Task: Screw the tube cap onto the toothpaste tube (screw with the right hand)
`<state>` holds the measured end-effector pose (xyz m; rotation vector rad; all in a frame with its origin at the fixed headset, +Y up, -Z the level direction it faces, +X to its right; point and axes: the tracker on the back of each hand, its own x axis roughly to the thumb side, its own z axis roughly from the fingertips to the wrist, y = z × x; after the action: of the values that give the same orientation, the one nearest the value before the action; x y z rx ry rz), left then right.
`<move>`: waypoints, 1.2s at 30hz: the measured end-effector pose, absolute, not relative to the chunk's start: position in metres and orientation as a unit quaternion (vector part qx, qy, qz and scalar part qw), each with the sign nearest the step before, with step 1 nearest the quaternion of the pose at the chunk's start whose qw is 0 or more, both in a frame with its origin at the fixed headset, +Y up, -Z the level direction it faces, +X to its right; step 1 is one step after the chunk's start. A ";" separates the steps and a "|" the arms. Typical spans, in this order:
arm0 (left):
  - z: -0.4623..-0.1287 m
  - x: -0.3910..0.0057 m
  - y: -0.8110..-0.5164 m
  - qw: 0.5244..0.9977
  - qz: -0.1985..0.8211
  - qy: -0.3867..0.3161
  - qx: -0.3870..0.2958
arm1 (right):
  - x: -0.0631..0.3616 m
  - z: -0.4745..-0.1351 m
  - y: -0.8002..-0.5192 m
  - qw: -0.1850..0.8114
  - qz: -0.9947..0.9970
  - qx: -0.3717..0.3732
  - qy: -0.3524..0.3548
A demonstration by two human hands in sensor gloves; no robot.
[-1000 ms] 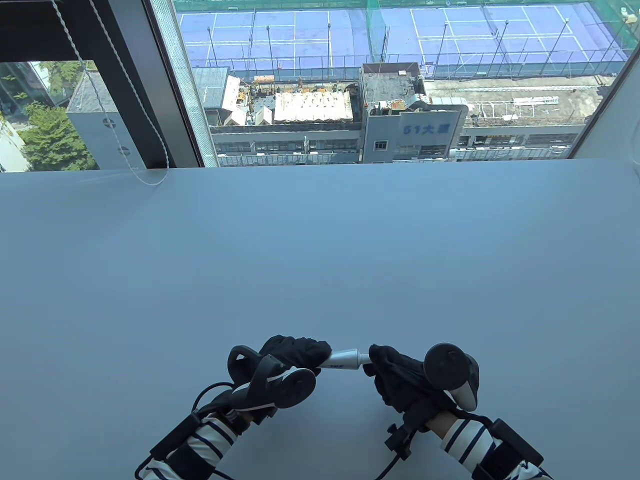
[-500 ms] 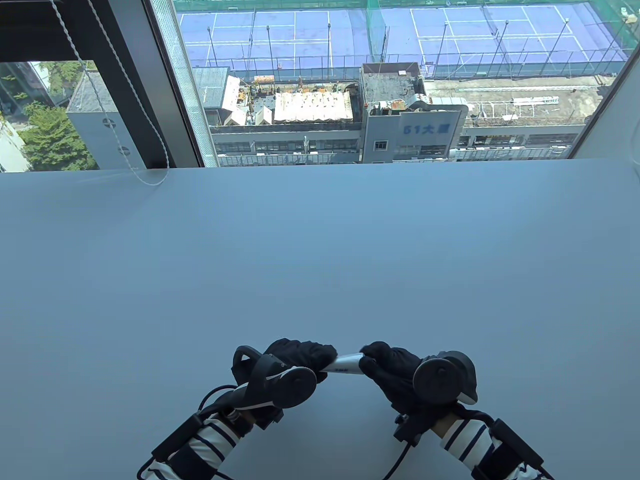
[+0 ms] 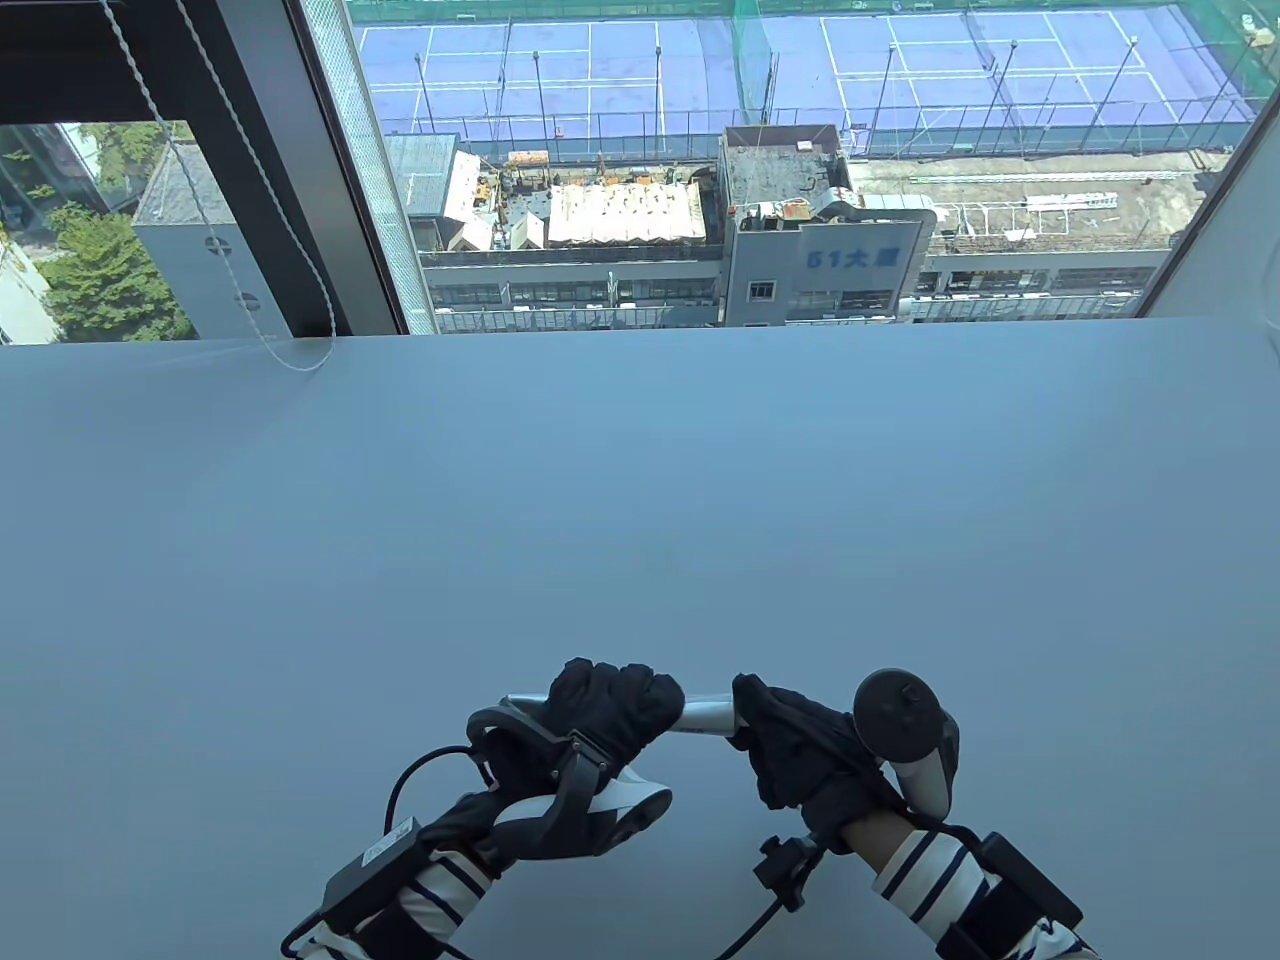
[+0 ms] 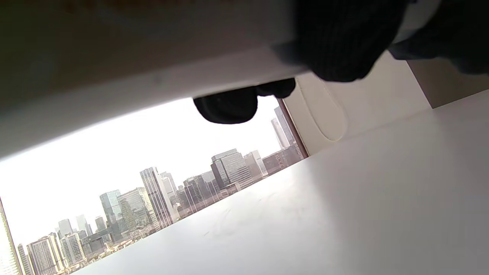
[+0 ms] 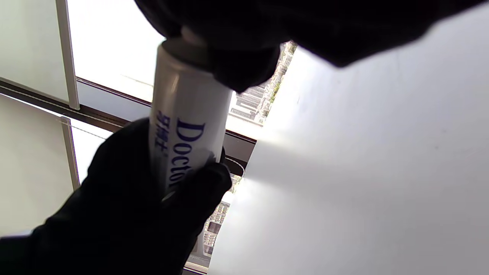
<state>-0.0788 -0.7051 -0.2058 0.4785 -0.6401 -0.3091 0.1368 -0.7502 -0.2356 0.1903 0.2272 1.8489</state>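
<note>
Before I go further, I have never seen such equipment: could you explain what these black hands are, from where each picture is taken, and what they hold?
These are a person's own hands in black sensor gloves; the round device strapped on the back of each is a tracker, not something held.

The table view looks down from above. The left hand grips the body of a white toothpaste tube, held just above the pale table. The right hand covers the tube's cap end; the cap itself is hidden under its fingers.

The right wrist view comes from a camera on that wrist: the tube shows close up, with blue "Doctor" lettering, the right fingers closed over its top. The left wrist view is mostly blocked by the tube's blurred white body and dark fingers, with the table and the city outside the window beyond.

Nothing else shows on the table near the hands.
</note>
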 end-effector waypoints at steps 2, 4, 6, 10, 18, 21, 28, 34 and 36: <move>-0.204 -0.078 -0.705 0.904 -0.166 -0.305 0.248 | 0.138 -0.235 -0.749 0.597 0.792 0.080 0.098; -0.209 -0.078 -0.701 0.919 -0.130 -0.291 0.231 | 0.140 -0.234 -0.749 0.599 0.792 0.097 0.068; -0.219 -0.077 -0.693 0.944 -0.071 -0.254 0.196 | 0.141 -0.235 -0.747 0.617 0.778 0.112 0.042; -0.253 -0.075 -0.677 0.981 0.079 -0.167 0.064 | 0.147 -0.236 -0.735 0.608 0.783 0.127 0.021; -0.330 -0.062 -0.686 0.933 0.272 0.002 -0.235 | 0.166 -0.239 -0.736 0.619 0.781 0.077 0.032; -0.348 -0.055 -0.707 0.917 0.285 0.063 -0.273 | 0.169 -0.241 -0.736 0.617 0.783 0.073 0.034; -0.358 -0.035 -0.739 0.918 0.248 0.113 -0.290 | 0.174 -0.243 -0.738 0.601 0.795 0.071 0.038; -0.362 -0.025 -0.742 0.935 0.185 0.123 -0.276 | 0.174 -0.243 -0.738 0.595 0.799 0.069 0.041; -0.361 -0.022 -0.741 0.946 0.141 0.115 -0.267 | 0.175 -0.243 -0.739 0.593 0.801 0.069 0.041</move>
<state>-0.0220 -0.7410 -0.3609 -0.5447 0.2344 0.2862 0.1745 -0.7385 -0.2431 0.1597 0.0950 1.8618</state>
